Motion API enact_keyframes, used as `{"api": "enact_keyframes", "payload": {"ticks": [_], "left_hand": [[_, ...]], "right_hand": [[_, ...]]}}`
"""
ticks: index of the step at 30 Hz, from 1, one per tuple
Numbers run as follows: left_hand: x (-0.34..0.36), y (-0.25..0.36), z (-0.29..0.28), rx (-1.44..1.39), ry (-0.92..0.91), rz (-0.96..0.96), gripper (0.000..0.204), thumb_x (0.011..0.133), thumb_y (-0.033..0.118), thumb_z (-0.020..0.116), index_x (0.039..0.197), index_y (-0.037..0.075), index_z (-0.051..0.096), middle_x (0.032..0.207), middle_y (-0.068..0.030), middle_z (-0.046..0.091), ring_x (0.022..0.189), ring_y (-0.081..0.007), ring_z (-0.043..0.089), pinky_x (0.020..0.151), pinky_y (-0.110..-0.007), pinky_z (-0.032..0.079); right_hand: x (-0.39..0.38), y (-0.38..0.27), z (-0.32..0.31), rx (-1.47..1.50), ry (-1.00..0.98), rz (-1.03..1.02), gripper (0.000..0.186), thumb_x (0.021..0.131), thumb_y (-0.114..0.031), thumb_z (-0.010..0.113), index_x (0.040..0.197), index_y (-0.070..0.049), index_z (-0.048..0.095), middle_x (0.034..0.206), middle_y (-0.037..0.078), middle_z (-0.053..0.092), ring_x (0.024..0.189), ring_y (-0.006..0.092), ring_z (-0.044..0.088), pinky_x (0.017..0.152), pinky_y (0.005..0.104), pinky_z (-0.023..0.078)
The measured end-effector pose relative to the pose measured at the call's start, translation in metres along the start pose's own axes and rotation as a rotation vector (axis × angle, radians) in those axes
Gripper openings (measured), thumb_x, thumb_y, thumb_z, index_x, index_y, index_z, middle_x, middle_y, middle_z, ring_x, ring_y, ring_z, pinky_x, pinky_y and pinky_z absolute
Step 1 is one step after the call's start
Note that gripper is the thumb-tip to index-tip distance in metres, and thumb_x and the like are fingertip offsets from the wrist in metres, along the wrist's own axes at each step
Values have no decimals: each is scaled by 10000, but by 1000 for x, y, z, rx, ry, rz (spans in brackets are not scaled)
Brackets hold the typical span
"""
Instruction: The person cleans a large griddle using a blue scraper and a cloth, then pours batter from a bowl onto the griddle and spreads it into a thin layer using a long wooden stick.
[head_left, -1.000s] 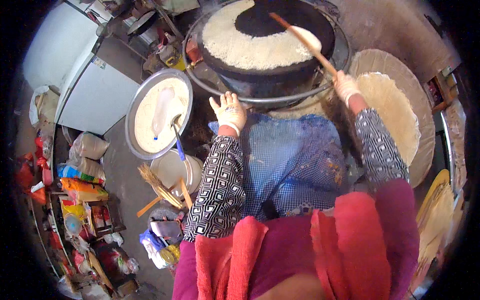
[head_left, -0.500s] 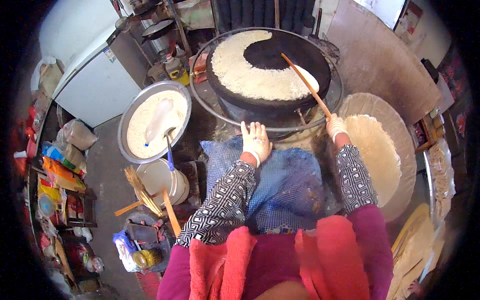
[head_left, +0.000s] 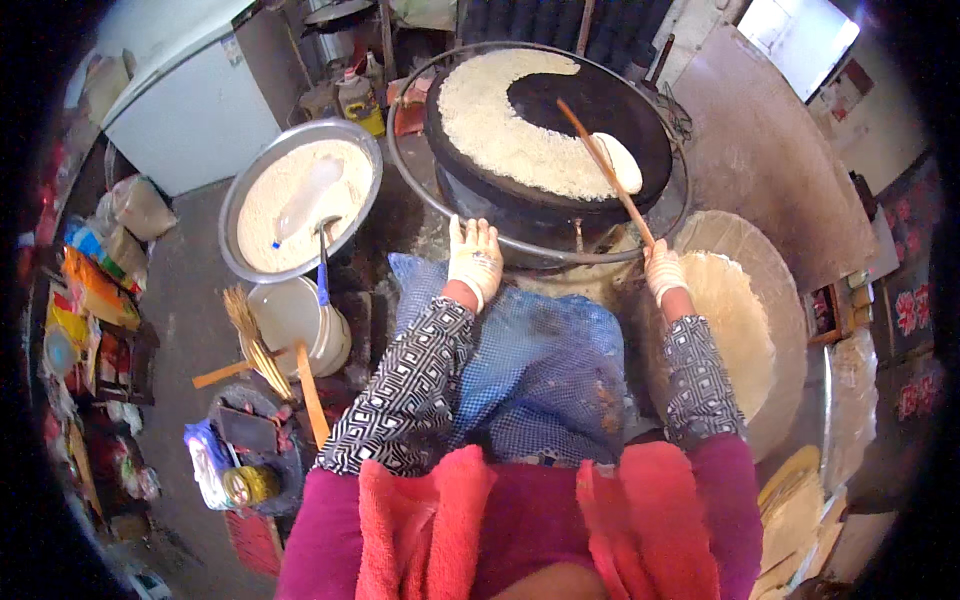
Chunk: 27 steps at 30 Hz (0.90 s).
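Observation:
A round black griddle (head_left: 535,100) carries pale batter in a curved band (head_left: 485,128), with a thicker lump (head_left: 618,162) at its right end. My right hand (head_left: 662,270), gloved, grips a long wooden stick (head_left: 625,200) whose upper part lies across the batter. My gloved left hand (head_left: 475,260) is open, fingers spread at the front of the metal ring (head_left: 420,195) around the griddle. A blue checked cloth (head_left: 540,370) lies between my forearms. To the left is a steel basin (head_left: 238,240) of beige batter, with a plastic bottle and blue-handled ladle (head_left: 322,285) in it.
A white bucket (head_left: 325,345) with brush and wooden tools stands at the lower left, near stacked bags (head_left: 140,215) and a white appliance (head_left: 185,130). A wide round tray (head_left: 790,320) with a tan sheet is at the right, below a leaning board (head_left: 760,150).
The view has shifted, showing more of the back wall and right side. My left hand is now at the ring's front. The stick still crosses the batter; the batter's band looks little changed.

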<state>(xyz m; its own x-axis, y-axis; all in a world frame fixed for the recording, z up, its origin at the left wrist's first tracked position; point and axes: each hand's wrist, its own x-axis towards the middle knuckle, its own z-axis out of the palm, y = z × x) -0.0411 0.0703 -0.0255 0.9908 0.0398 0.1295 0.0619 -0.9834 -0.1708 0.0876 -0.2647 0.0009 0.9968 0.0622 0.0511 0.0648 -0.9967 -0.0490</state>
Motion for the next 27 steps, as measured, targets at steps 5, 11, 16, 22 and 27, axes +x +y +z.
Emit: {"api": "enact_keyframes", "payload": {"ticks": [5,11,16,22,27], "left_hand": [[6,-16,7,-5,-6,-50,535,907,271,449,1373,9,444,1460,-165,413,1375,-303,357,1125,-621,69],[11,-32,4,-34,-8,-117,508,906,249,430,1353,10,468,1442,-149,439,1364,-295,367,1122,-622,85],[19,-48,-2,-61,-82,-181,502,911,240,421,1360,21,464,1451,-151,427,1378,-290,345,1131,-610,65],[29,-63,-17,-4,-187,-271,496,924,243,439,1367,23,468,1468,-140,402,1376,-311,336,1124,-621,76],[15,5,-39,-262,78,-25,354,830,193,524,1139,45,615,1195,-128,585,1222,-272,476,1108,-599,170]], "right_hand": [[13,15,9,38,64,28,347,959,-363,453,1053,-35,513,919,296,639,872,474,621,769,557,480],[18,42,23,110,57,4,321,945,-354,490,1028,-46,518,891,294,634,847,491,607,736,558,476],[0,21,-1,78,49,-79,305,943,-350,510,985,-48,514,885,297,625,856,487,602,732,558,474],[4,40,6,58,-5,69,315,945,-387,479,1015,-81,502,879,293,628,845,496,599,725,571,461],[-14,39,5,32,85,-78,274,949,-331,489,997,-63,519,875,292,631,837,487,607,703,557,469]]}}
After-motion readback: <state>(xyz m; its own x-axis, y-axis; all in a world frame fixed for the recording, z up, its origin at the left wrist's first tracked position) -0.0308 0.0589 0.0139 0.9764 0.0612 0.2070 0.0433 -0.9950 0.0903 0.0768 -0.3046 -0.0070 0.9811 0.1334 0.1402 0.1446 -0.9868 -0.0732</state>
